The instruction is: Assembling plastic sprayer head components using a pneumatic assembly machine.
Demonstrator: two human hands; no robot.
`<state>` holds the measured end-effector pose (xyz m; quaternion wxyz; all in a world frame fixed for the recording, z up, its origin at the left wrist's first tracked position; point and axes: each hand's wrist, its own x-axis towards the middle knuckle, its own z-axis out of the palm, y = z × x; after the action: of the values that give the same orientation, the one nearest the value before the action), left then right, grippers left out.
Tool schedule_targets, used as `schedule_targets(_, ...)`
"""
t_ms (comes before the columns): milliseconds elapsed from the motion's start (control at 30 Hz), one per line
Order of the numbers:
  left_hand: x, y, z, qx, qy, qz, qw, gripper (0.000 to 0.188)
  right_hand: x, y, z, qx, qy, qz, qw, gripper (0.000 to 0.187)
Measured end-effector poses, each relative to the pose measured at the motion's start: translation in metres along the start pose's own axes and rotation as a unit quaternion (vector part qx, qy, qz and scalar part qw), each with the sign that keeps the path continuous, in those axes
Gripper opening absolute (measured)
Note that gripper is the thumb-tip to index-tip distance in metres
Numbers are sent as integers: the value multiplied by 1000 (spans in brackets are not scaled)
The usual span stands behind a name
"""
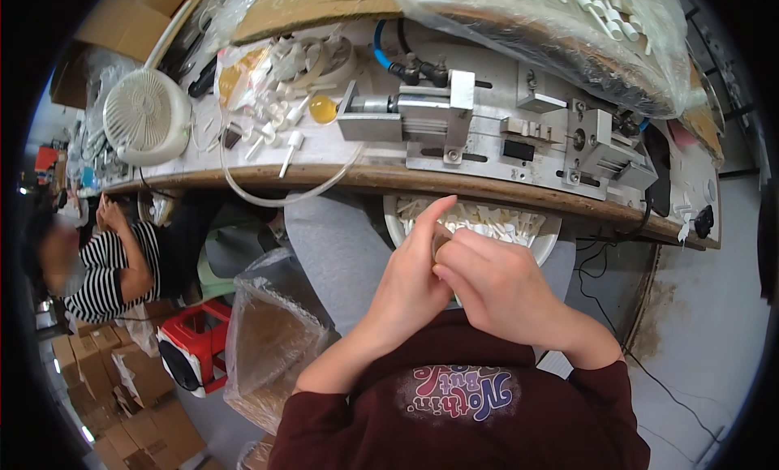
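Note:
Over my lap, my left hand [411, 274] and my right hand [505, 283] meet in front of my dark red top. One finger of the left hand points up, while its other fingers are mostly hidden behind the right. My right thumb and fingers are pinched together against the left hand. Whatever lies between them is too covered to make out. Just beyond the hands, a white basin [391, 224] rests on my lap, holding many small white plastic pieces [510, 223]. The hands hide part of this basin.
A metal clamping fixture [438, 113] and a second metal block assembly [604, 150] stand on the bench. Left of them are loose white nozzle-like parts [292, 150], clear tubing and a white fan [146, 117]. A seated person [122, 263], red stool [199, 344] and plastic-lined box [276, 348] are leftward.

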<state>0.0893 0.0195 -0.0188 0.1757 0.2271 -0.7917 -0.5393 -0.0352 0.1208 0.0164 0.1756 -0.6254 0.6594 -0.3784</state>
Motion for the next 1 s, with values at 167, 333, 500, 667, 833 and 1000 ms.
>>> schedule_targets(167, -1, -20, 10, 102, 39, 68, 992, 38, 4, 11, -10, 177, -85, 119, 973, 13)
schedule_targets(333, -2, -20, 9, 137, 41, 100, 985, 30, 6, 12, -11, 211, -126, 163, 956, 6)
schedule_targets(500, -7, -29, 13, 139, 36, 99, 985, 31, 7, 8, -10, 137, -132, 139, 972, 7)
schedule_targets(667, -7, -33, 13, 79, 12, 104, 991, 28, -1, 1, 6, 37, -77, 99, 991, 15)
schedule_targets(833, -5, -34, 15, -2, 9, 139, 990, 25, -8, 0, 18, -29, -17, 22, 999, 16)
schedule_targets(1000, -7, -39, 20, -14, 5, 158, 987, 25, -13, -3, 19, -73, -24, -11, 997, 13)
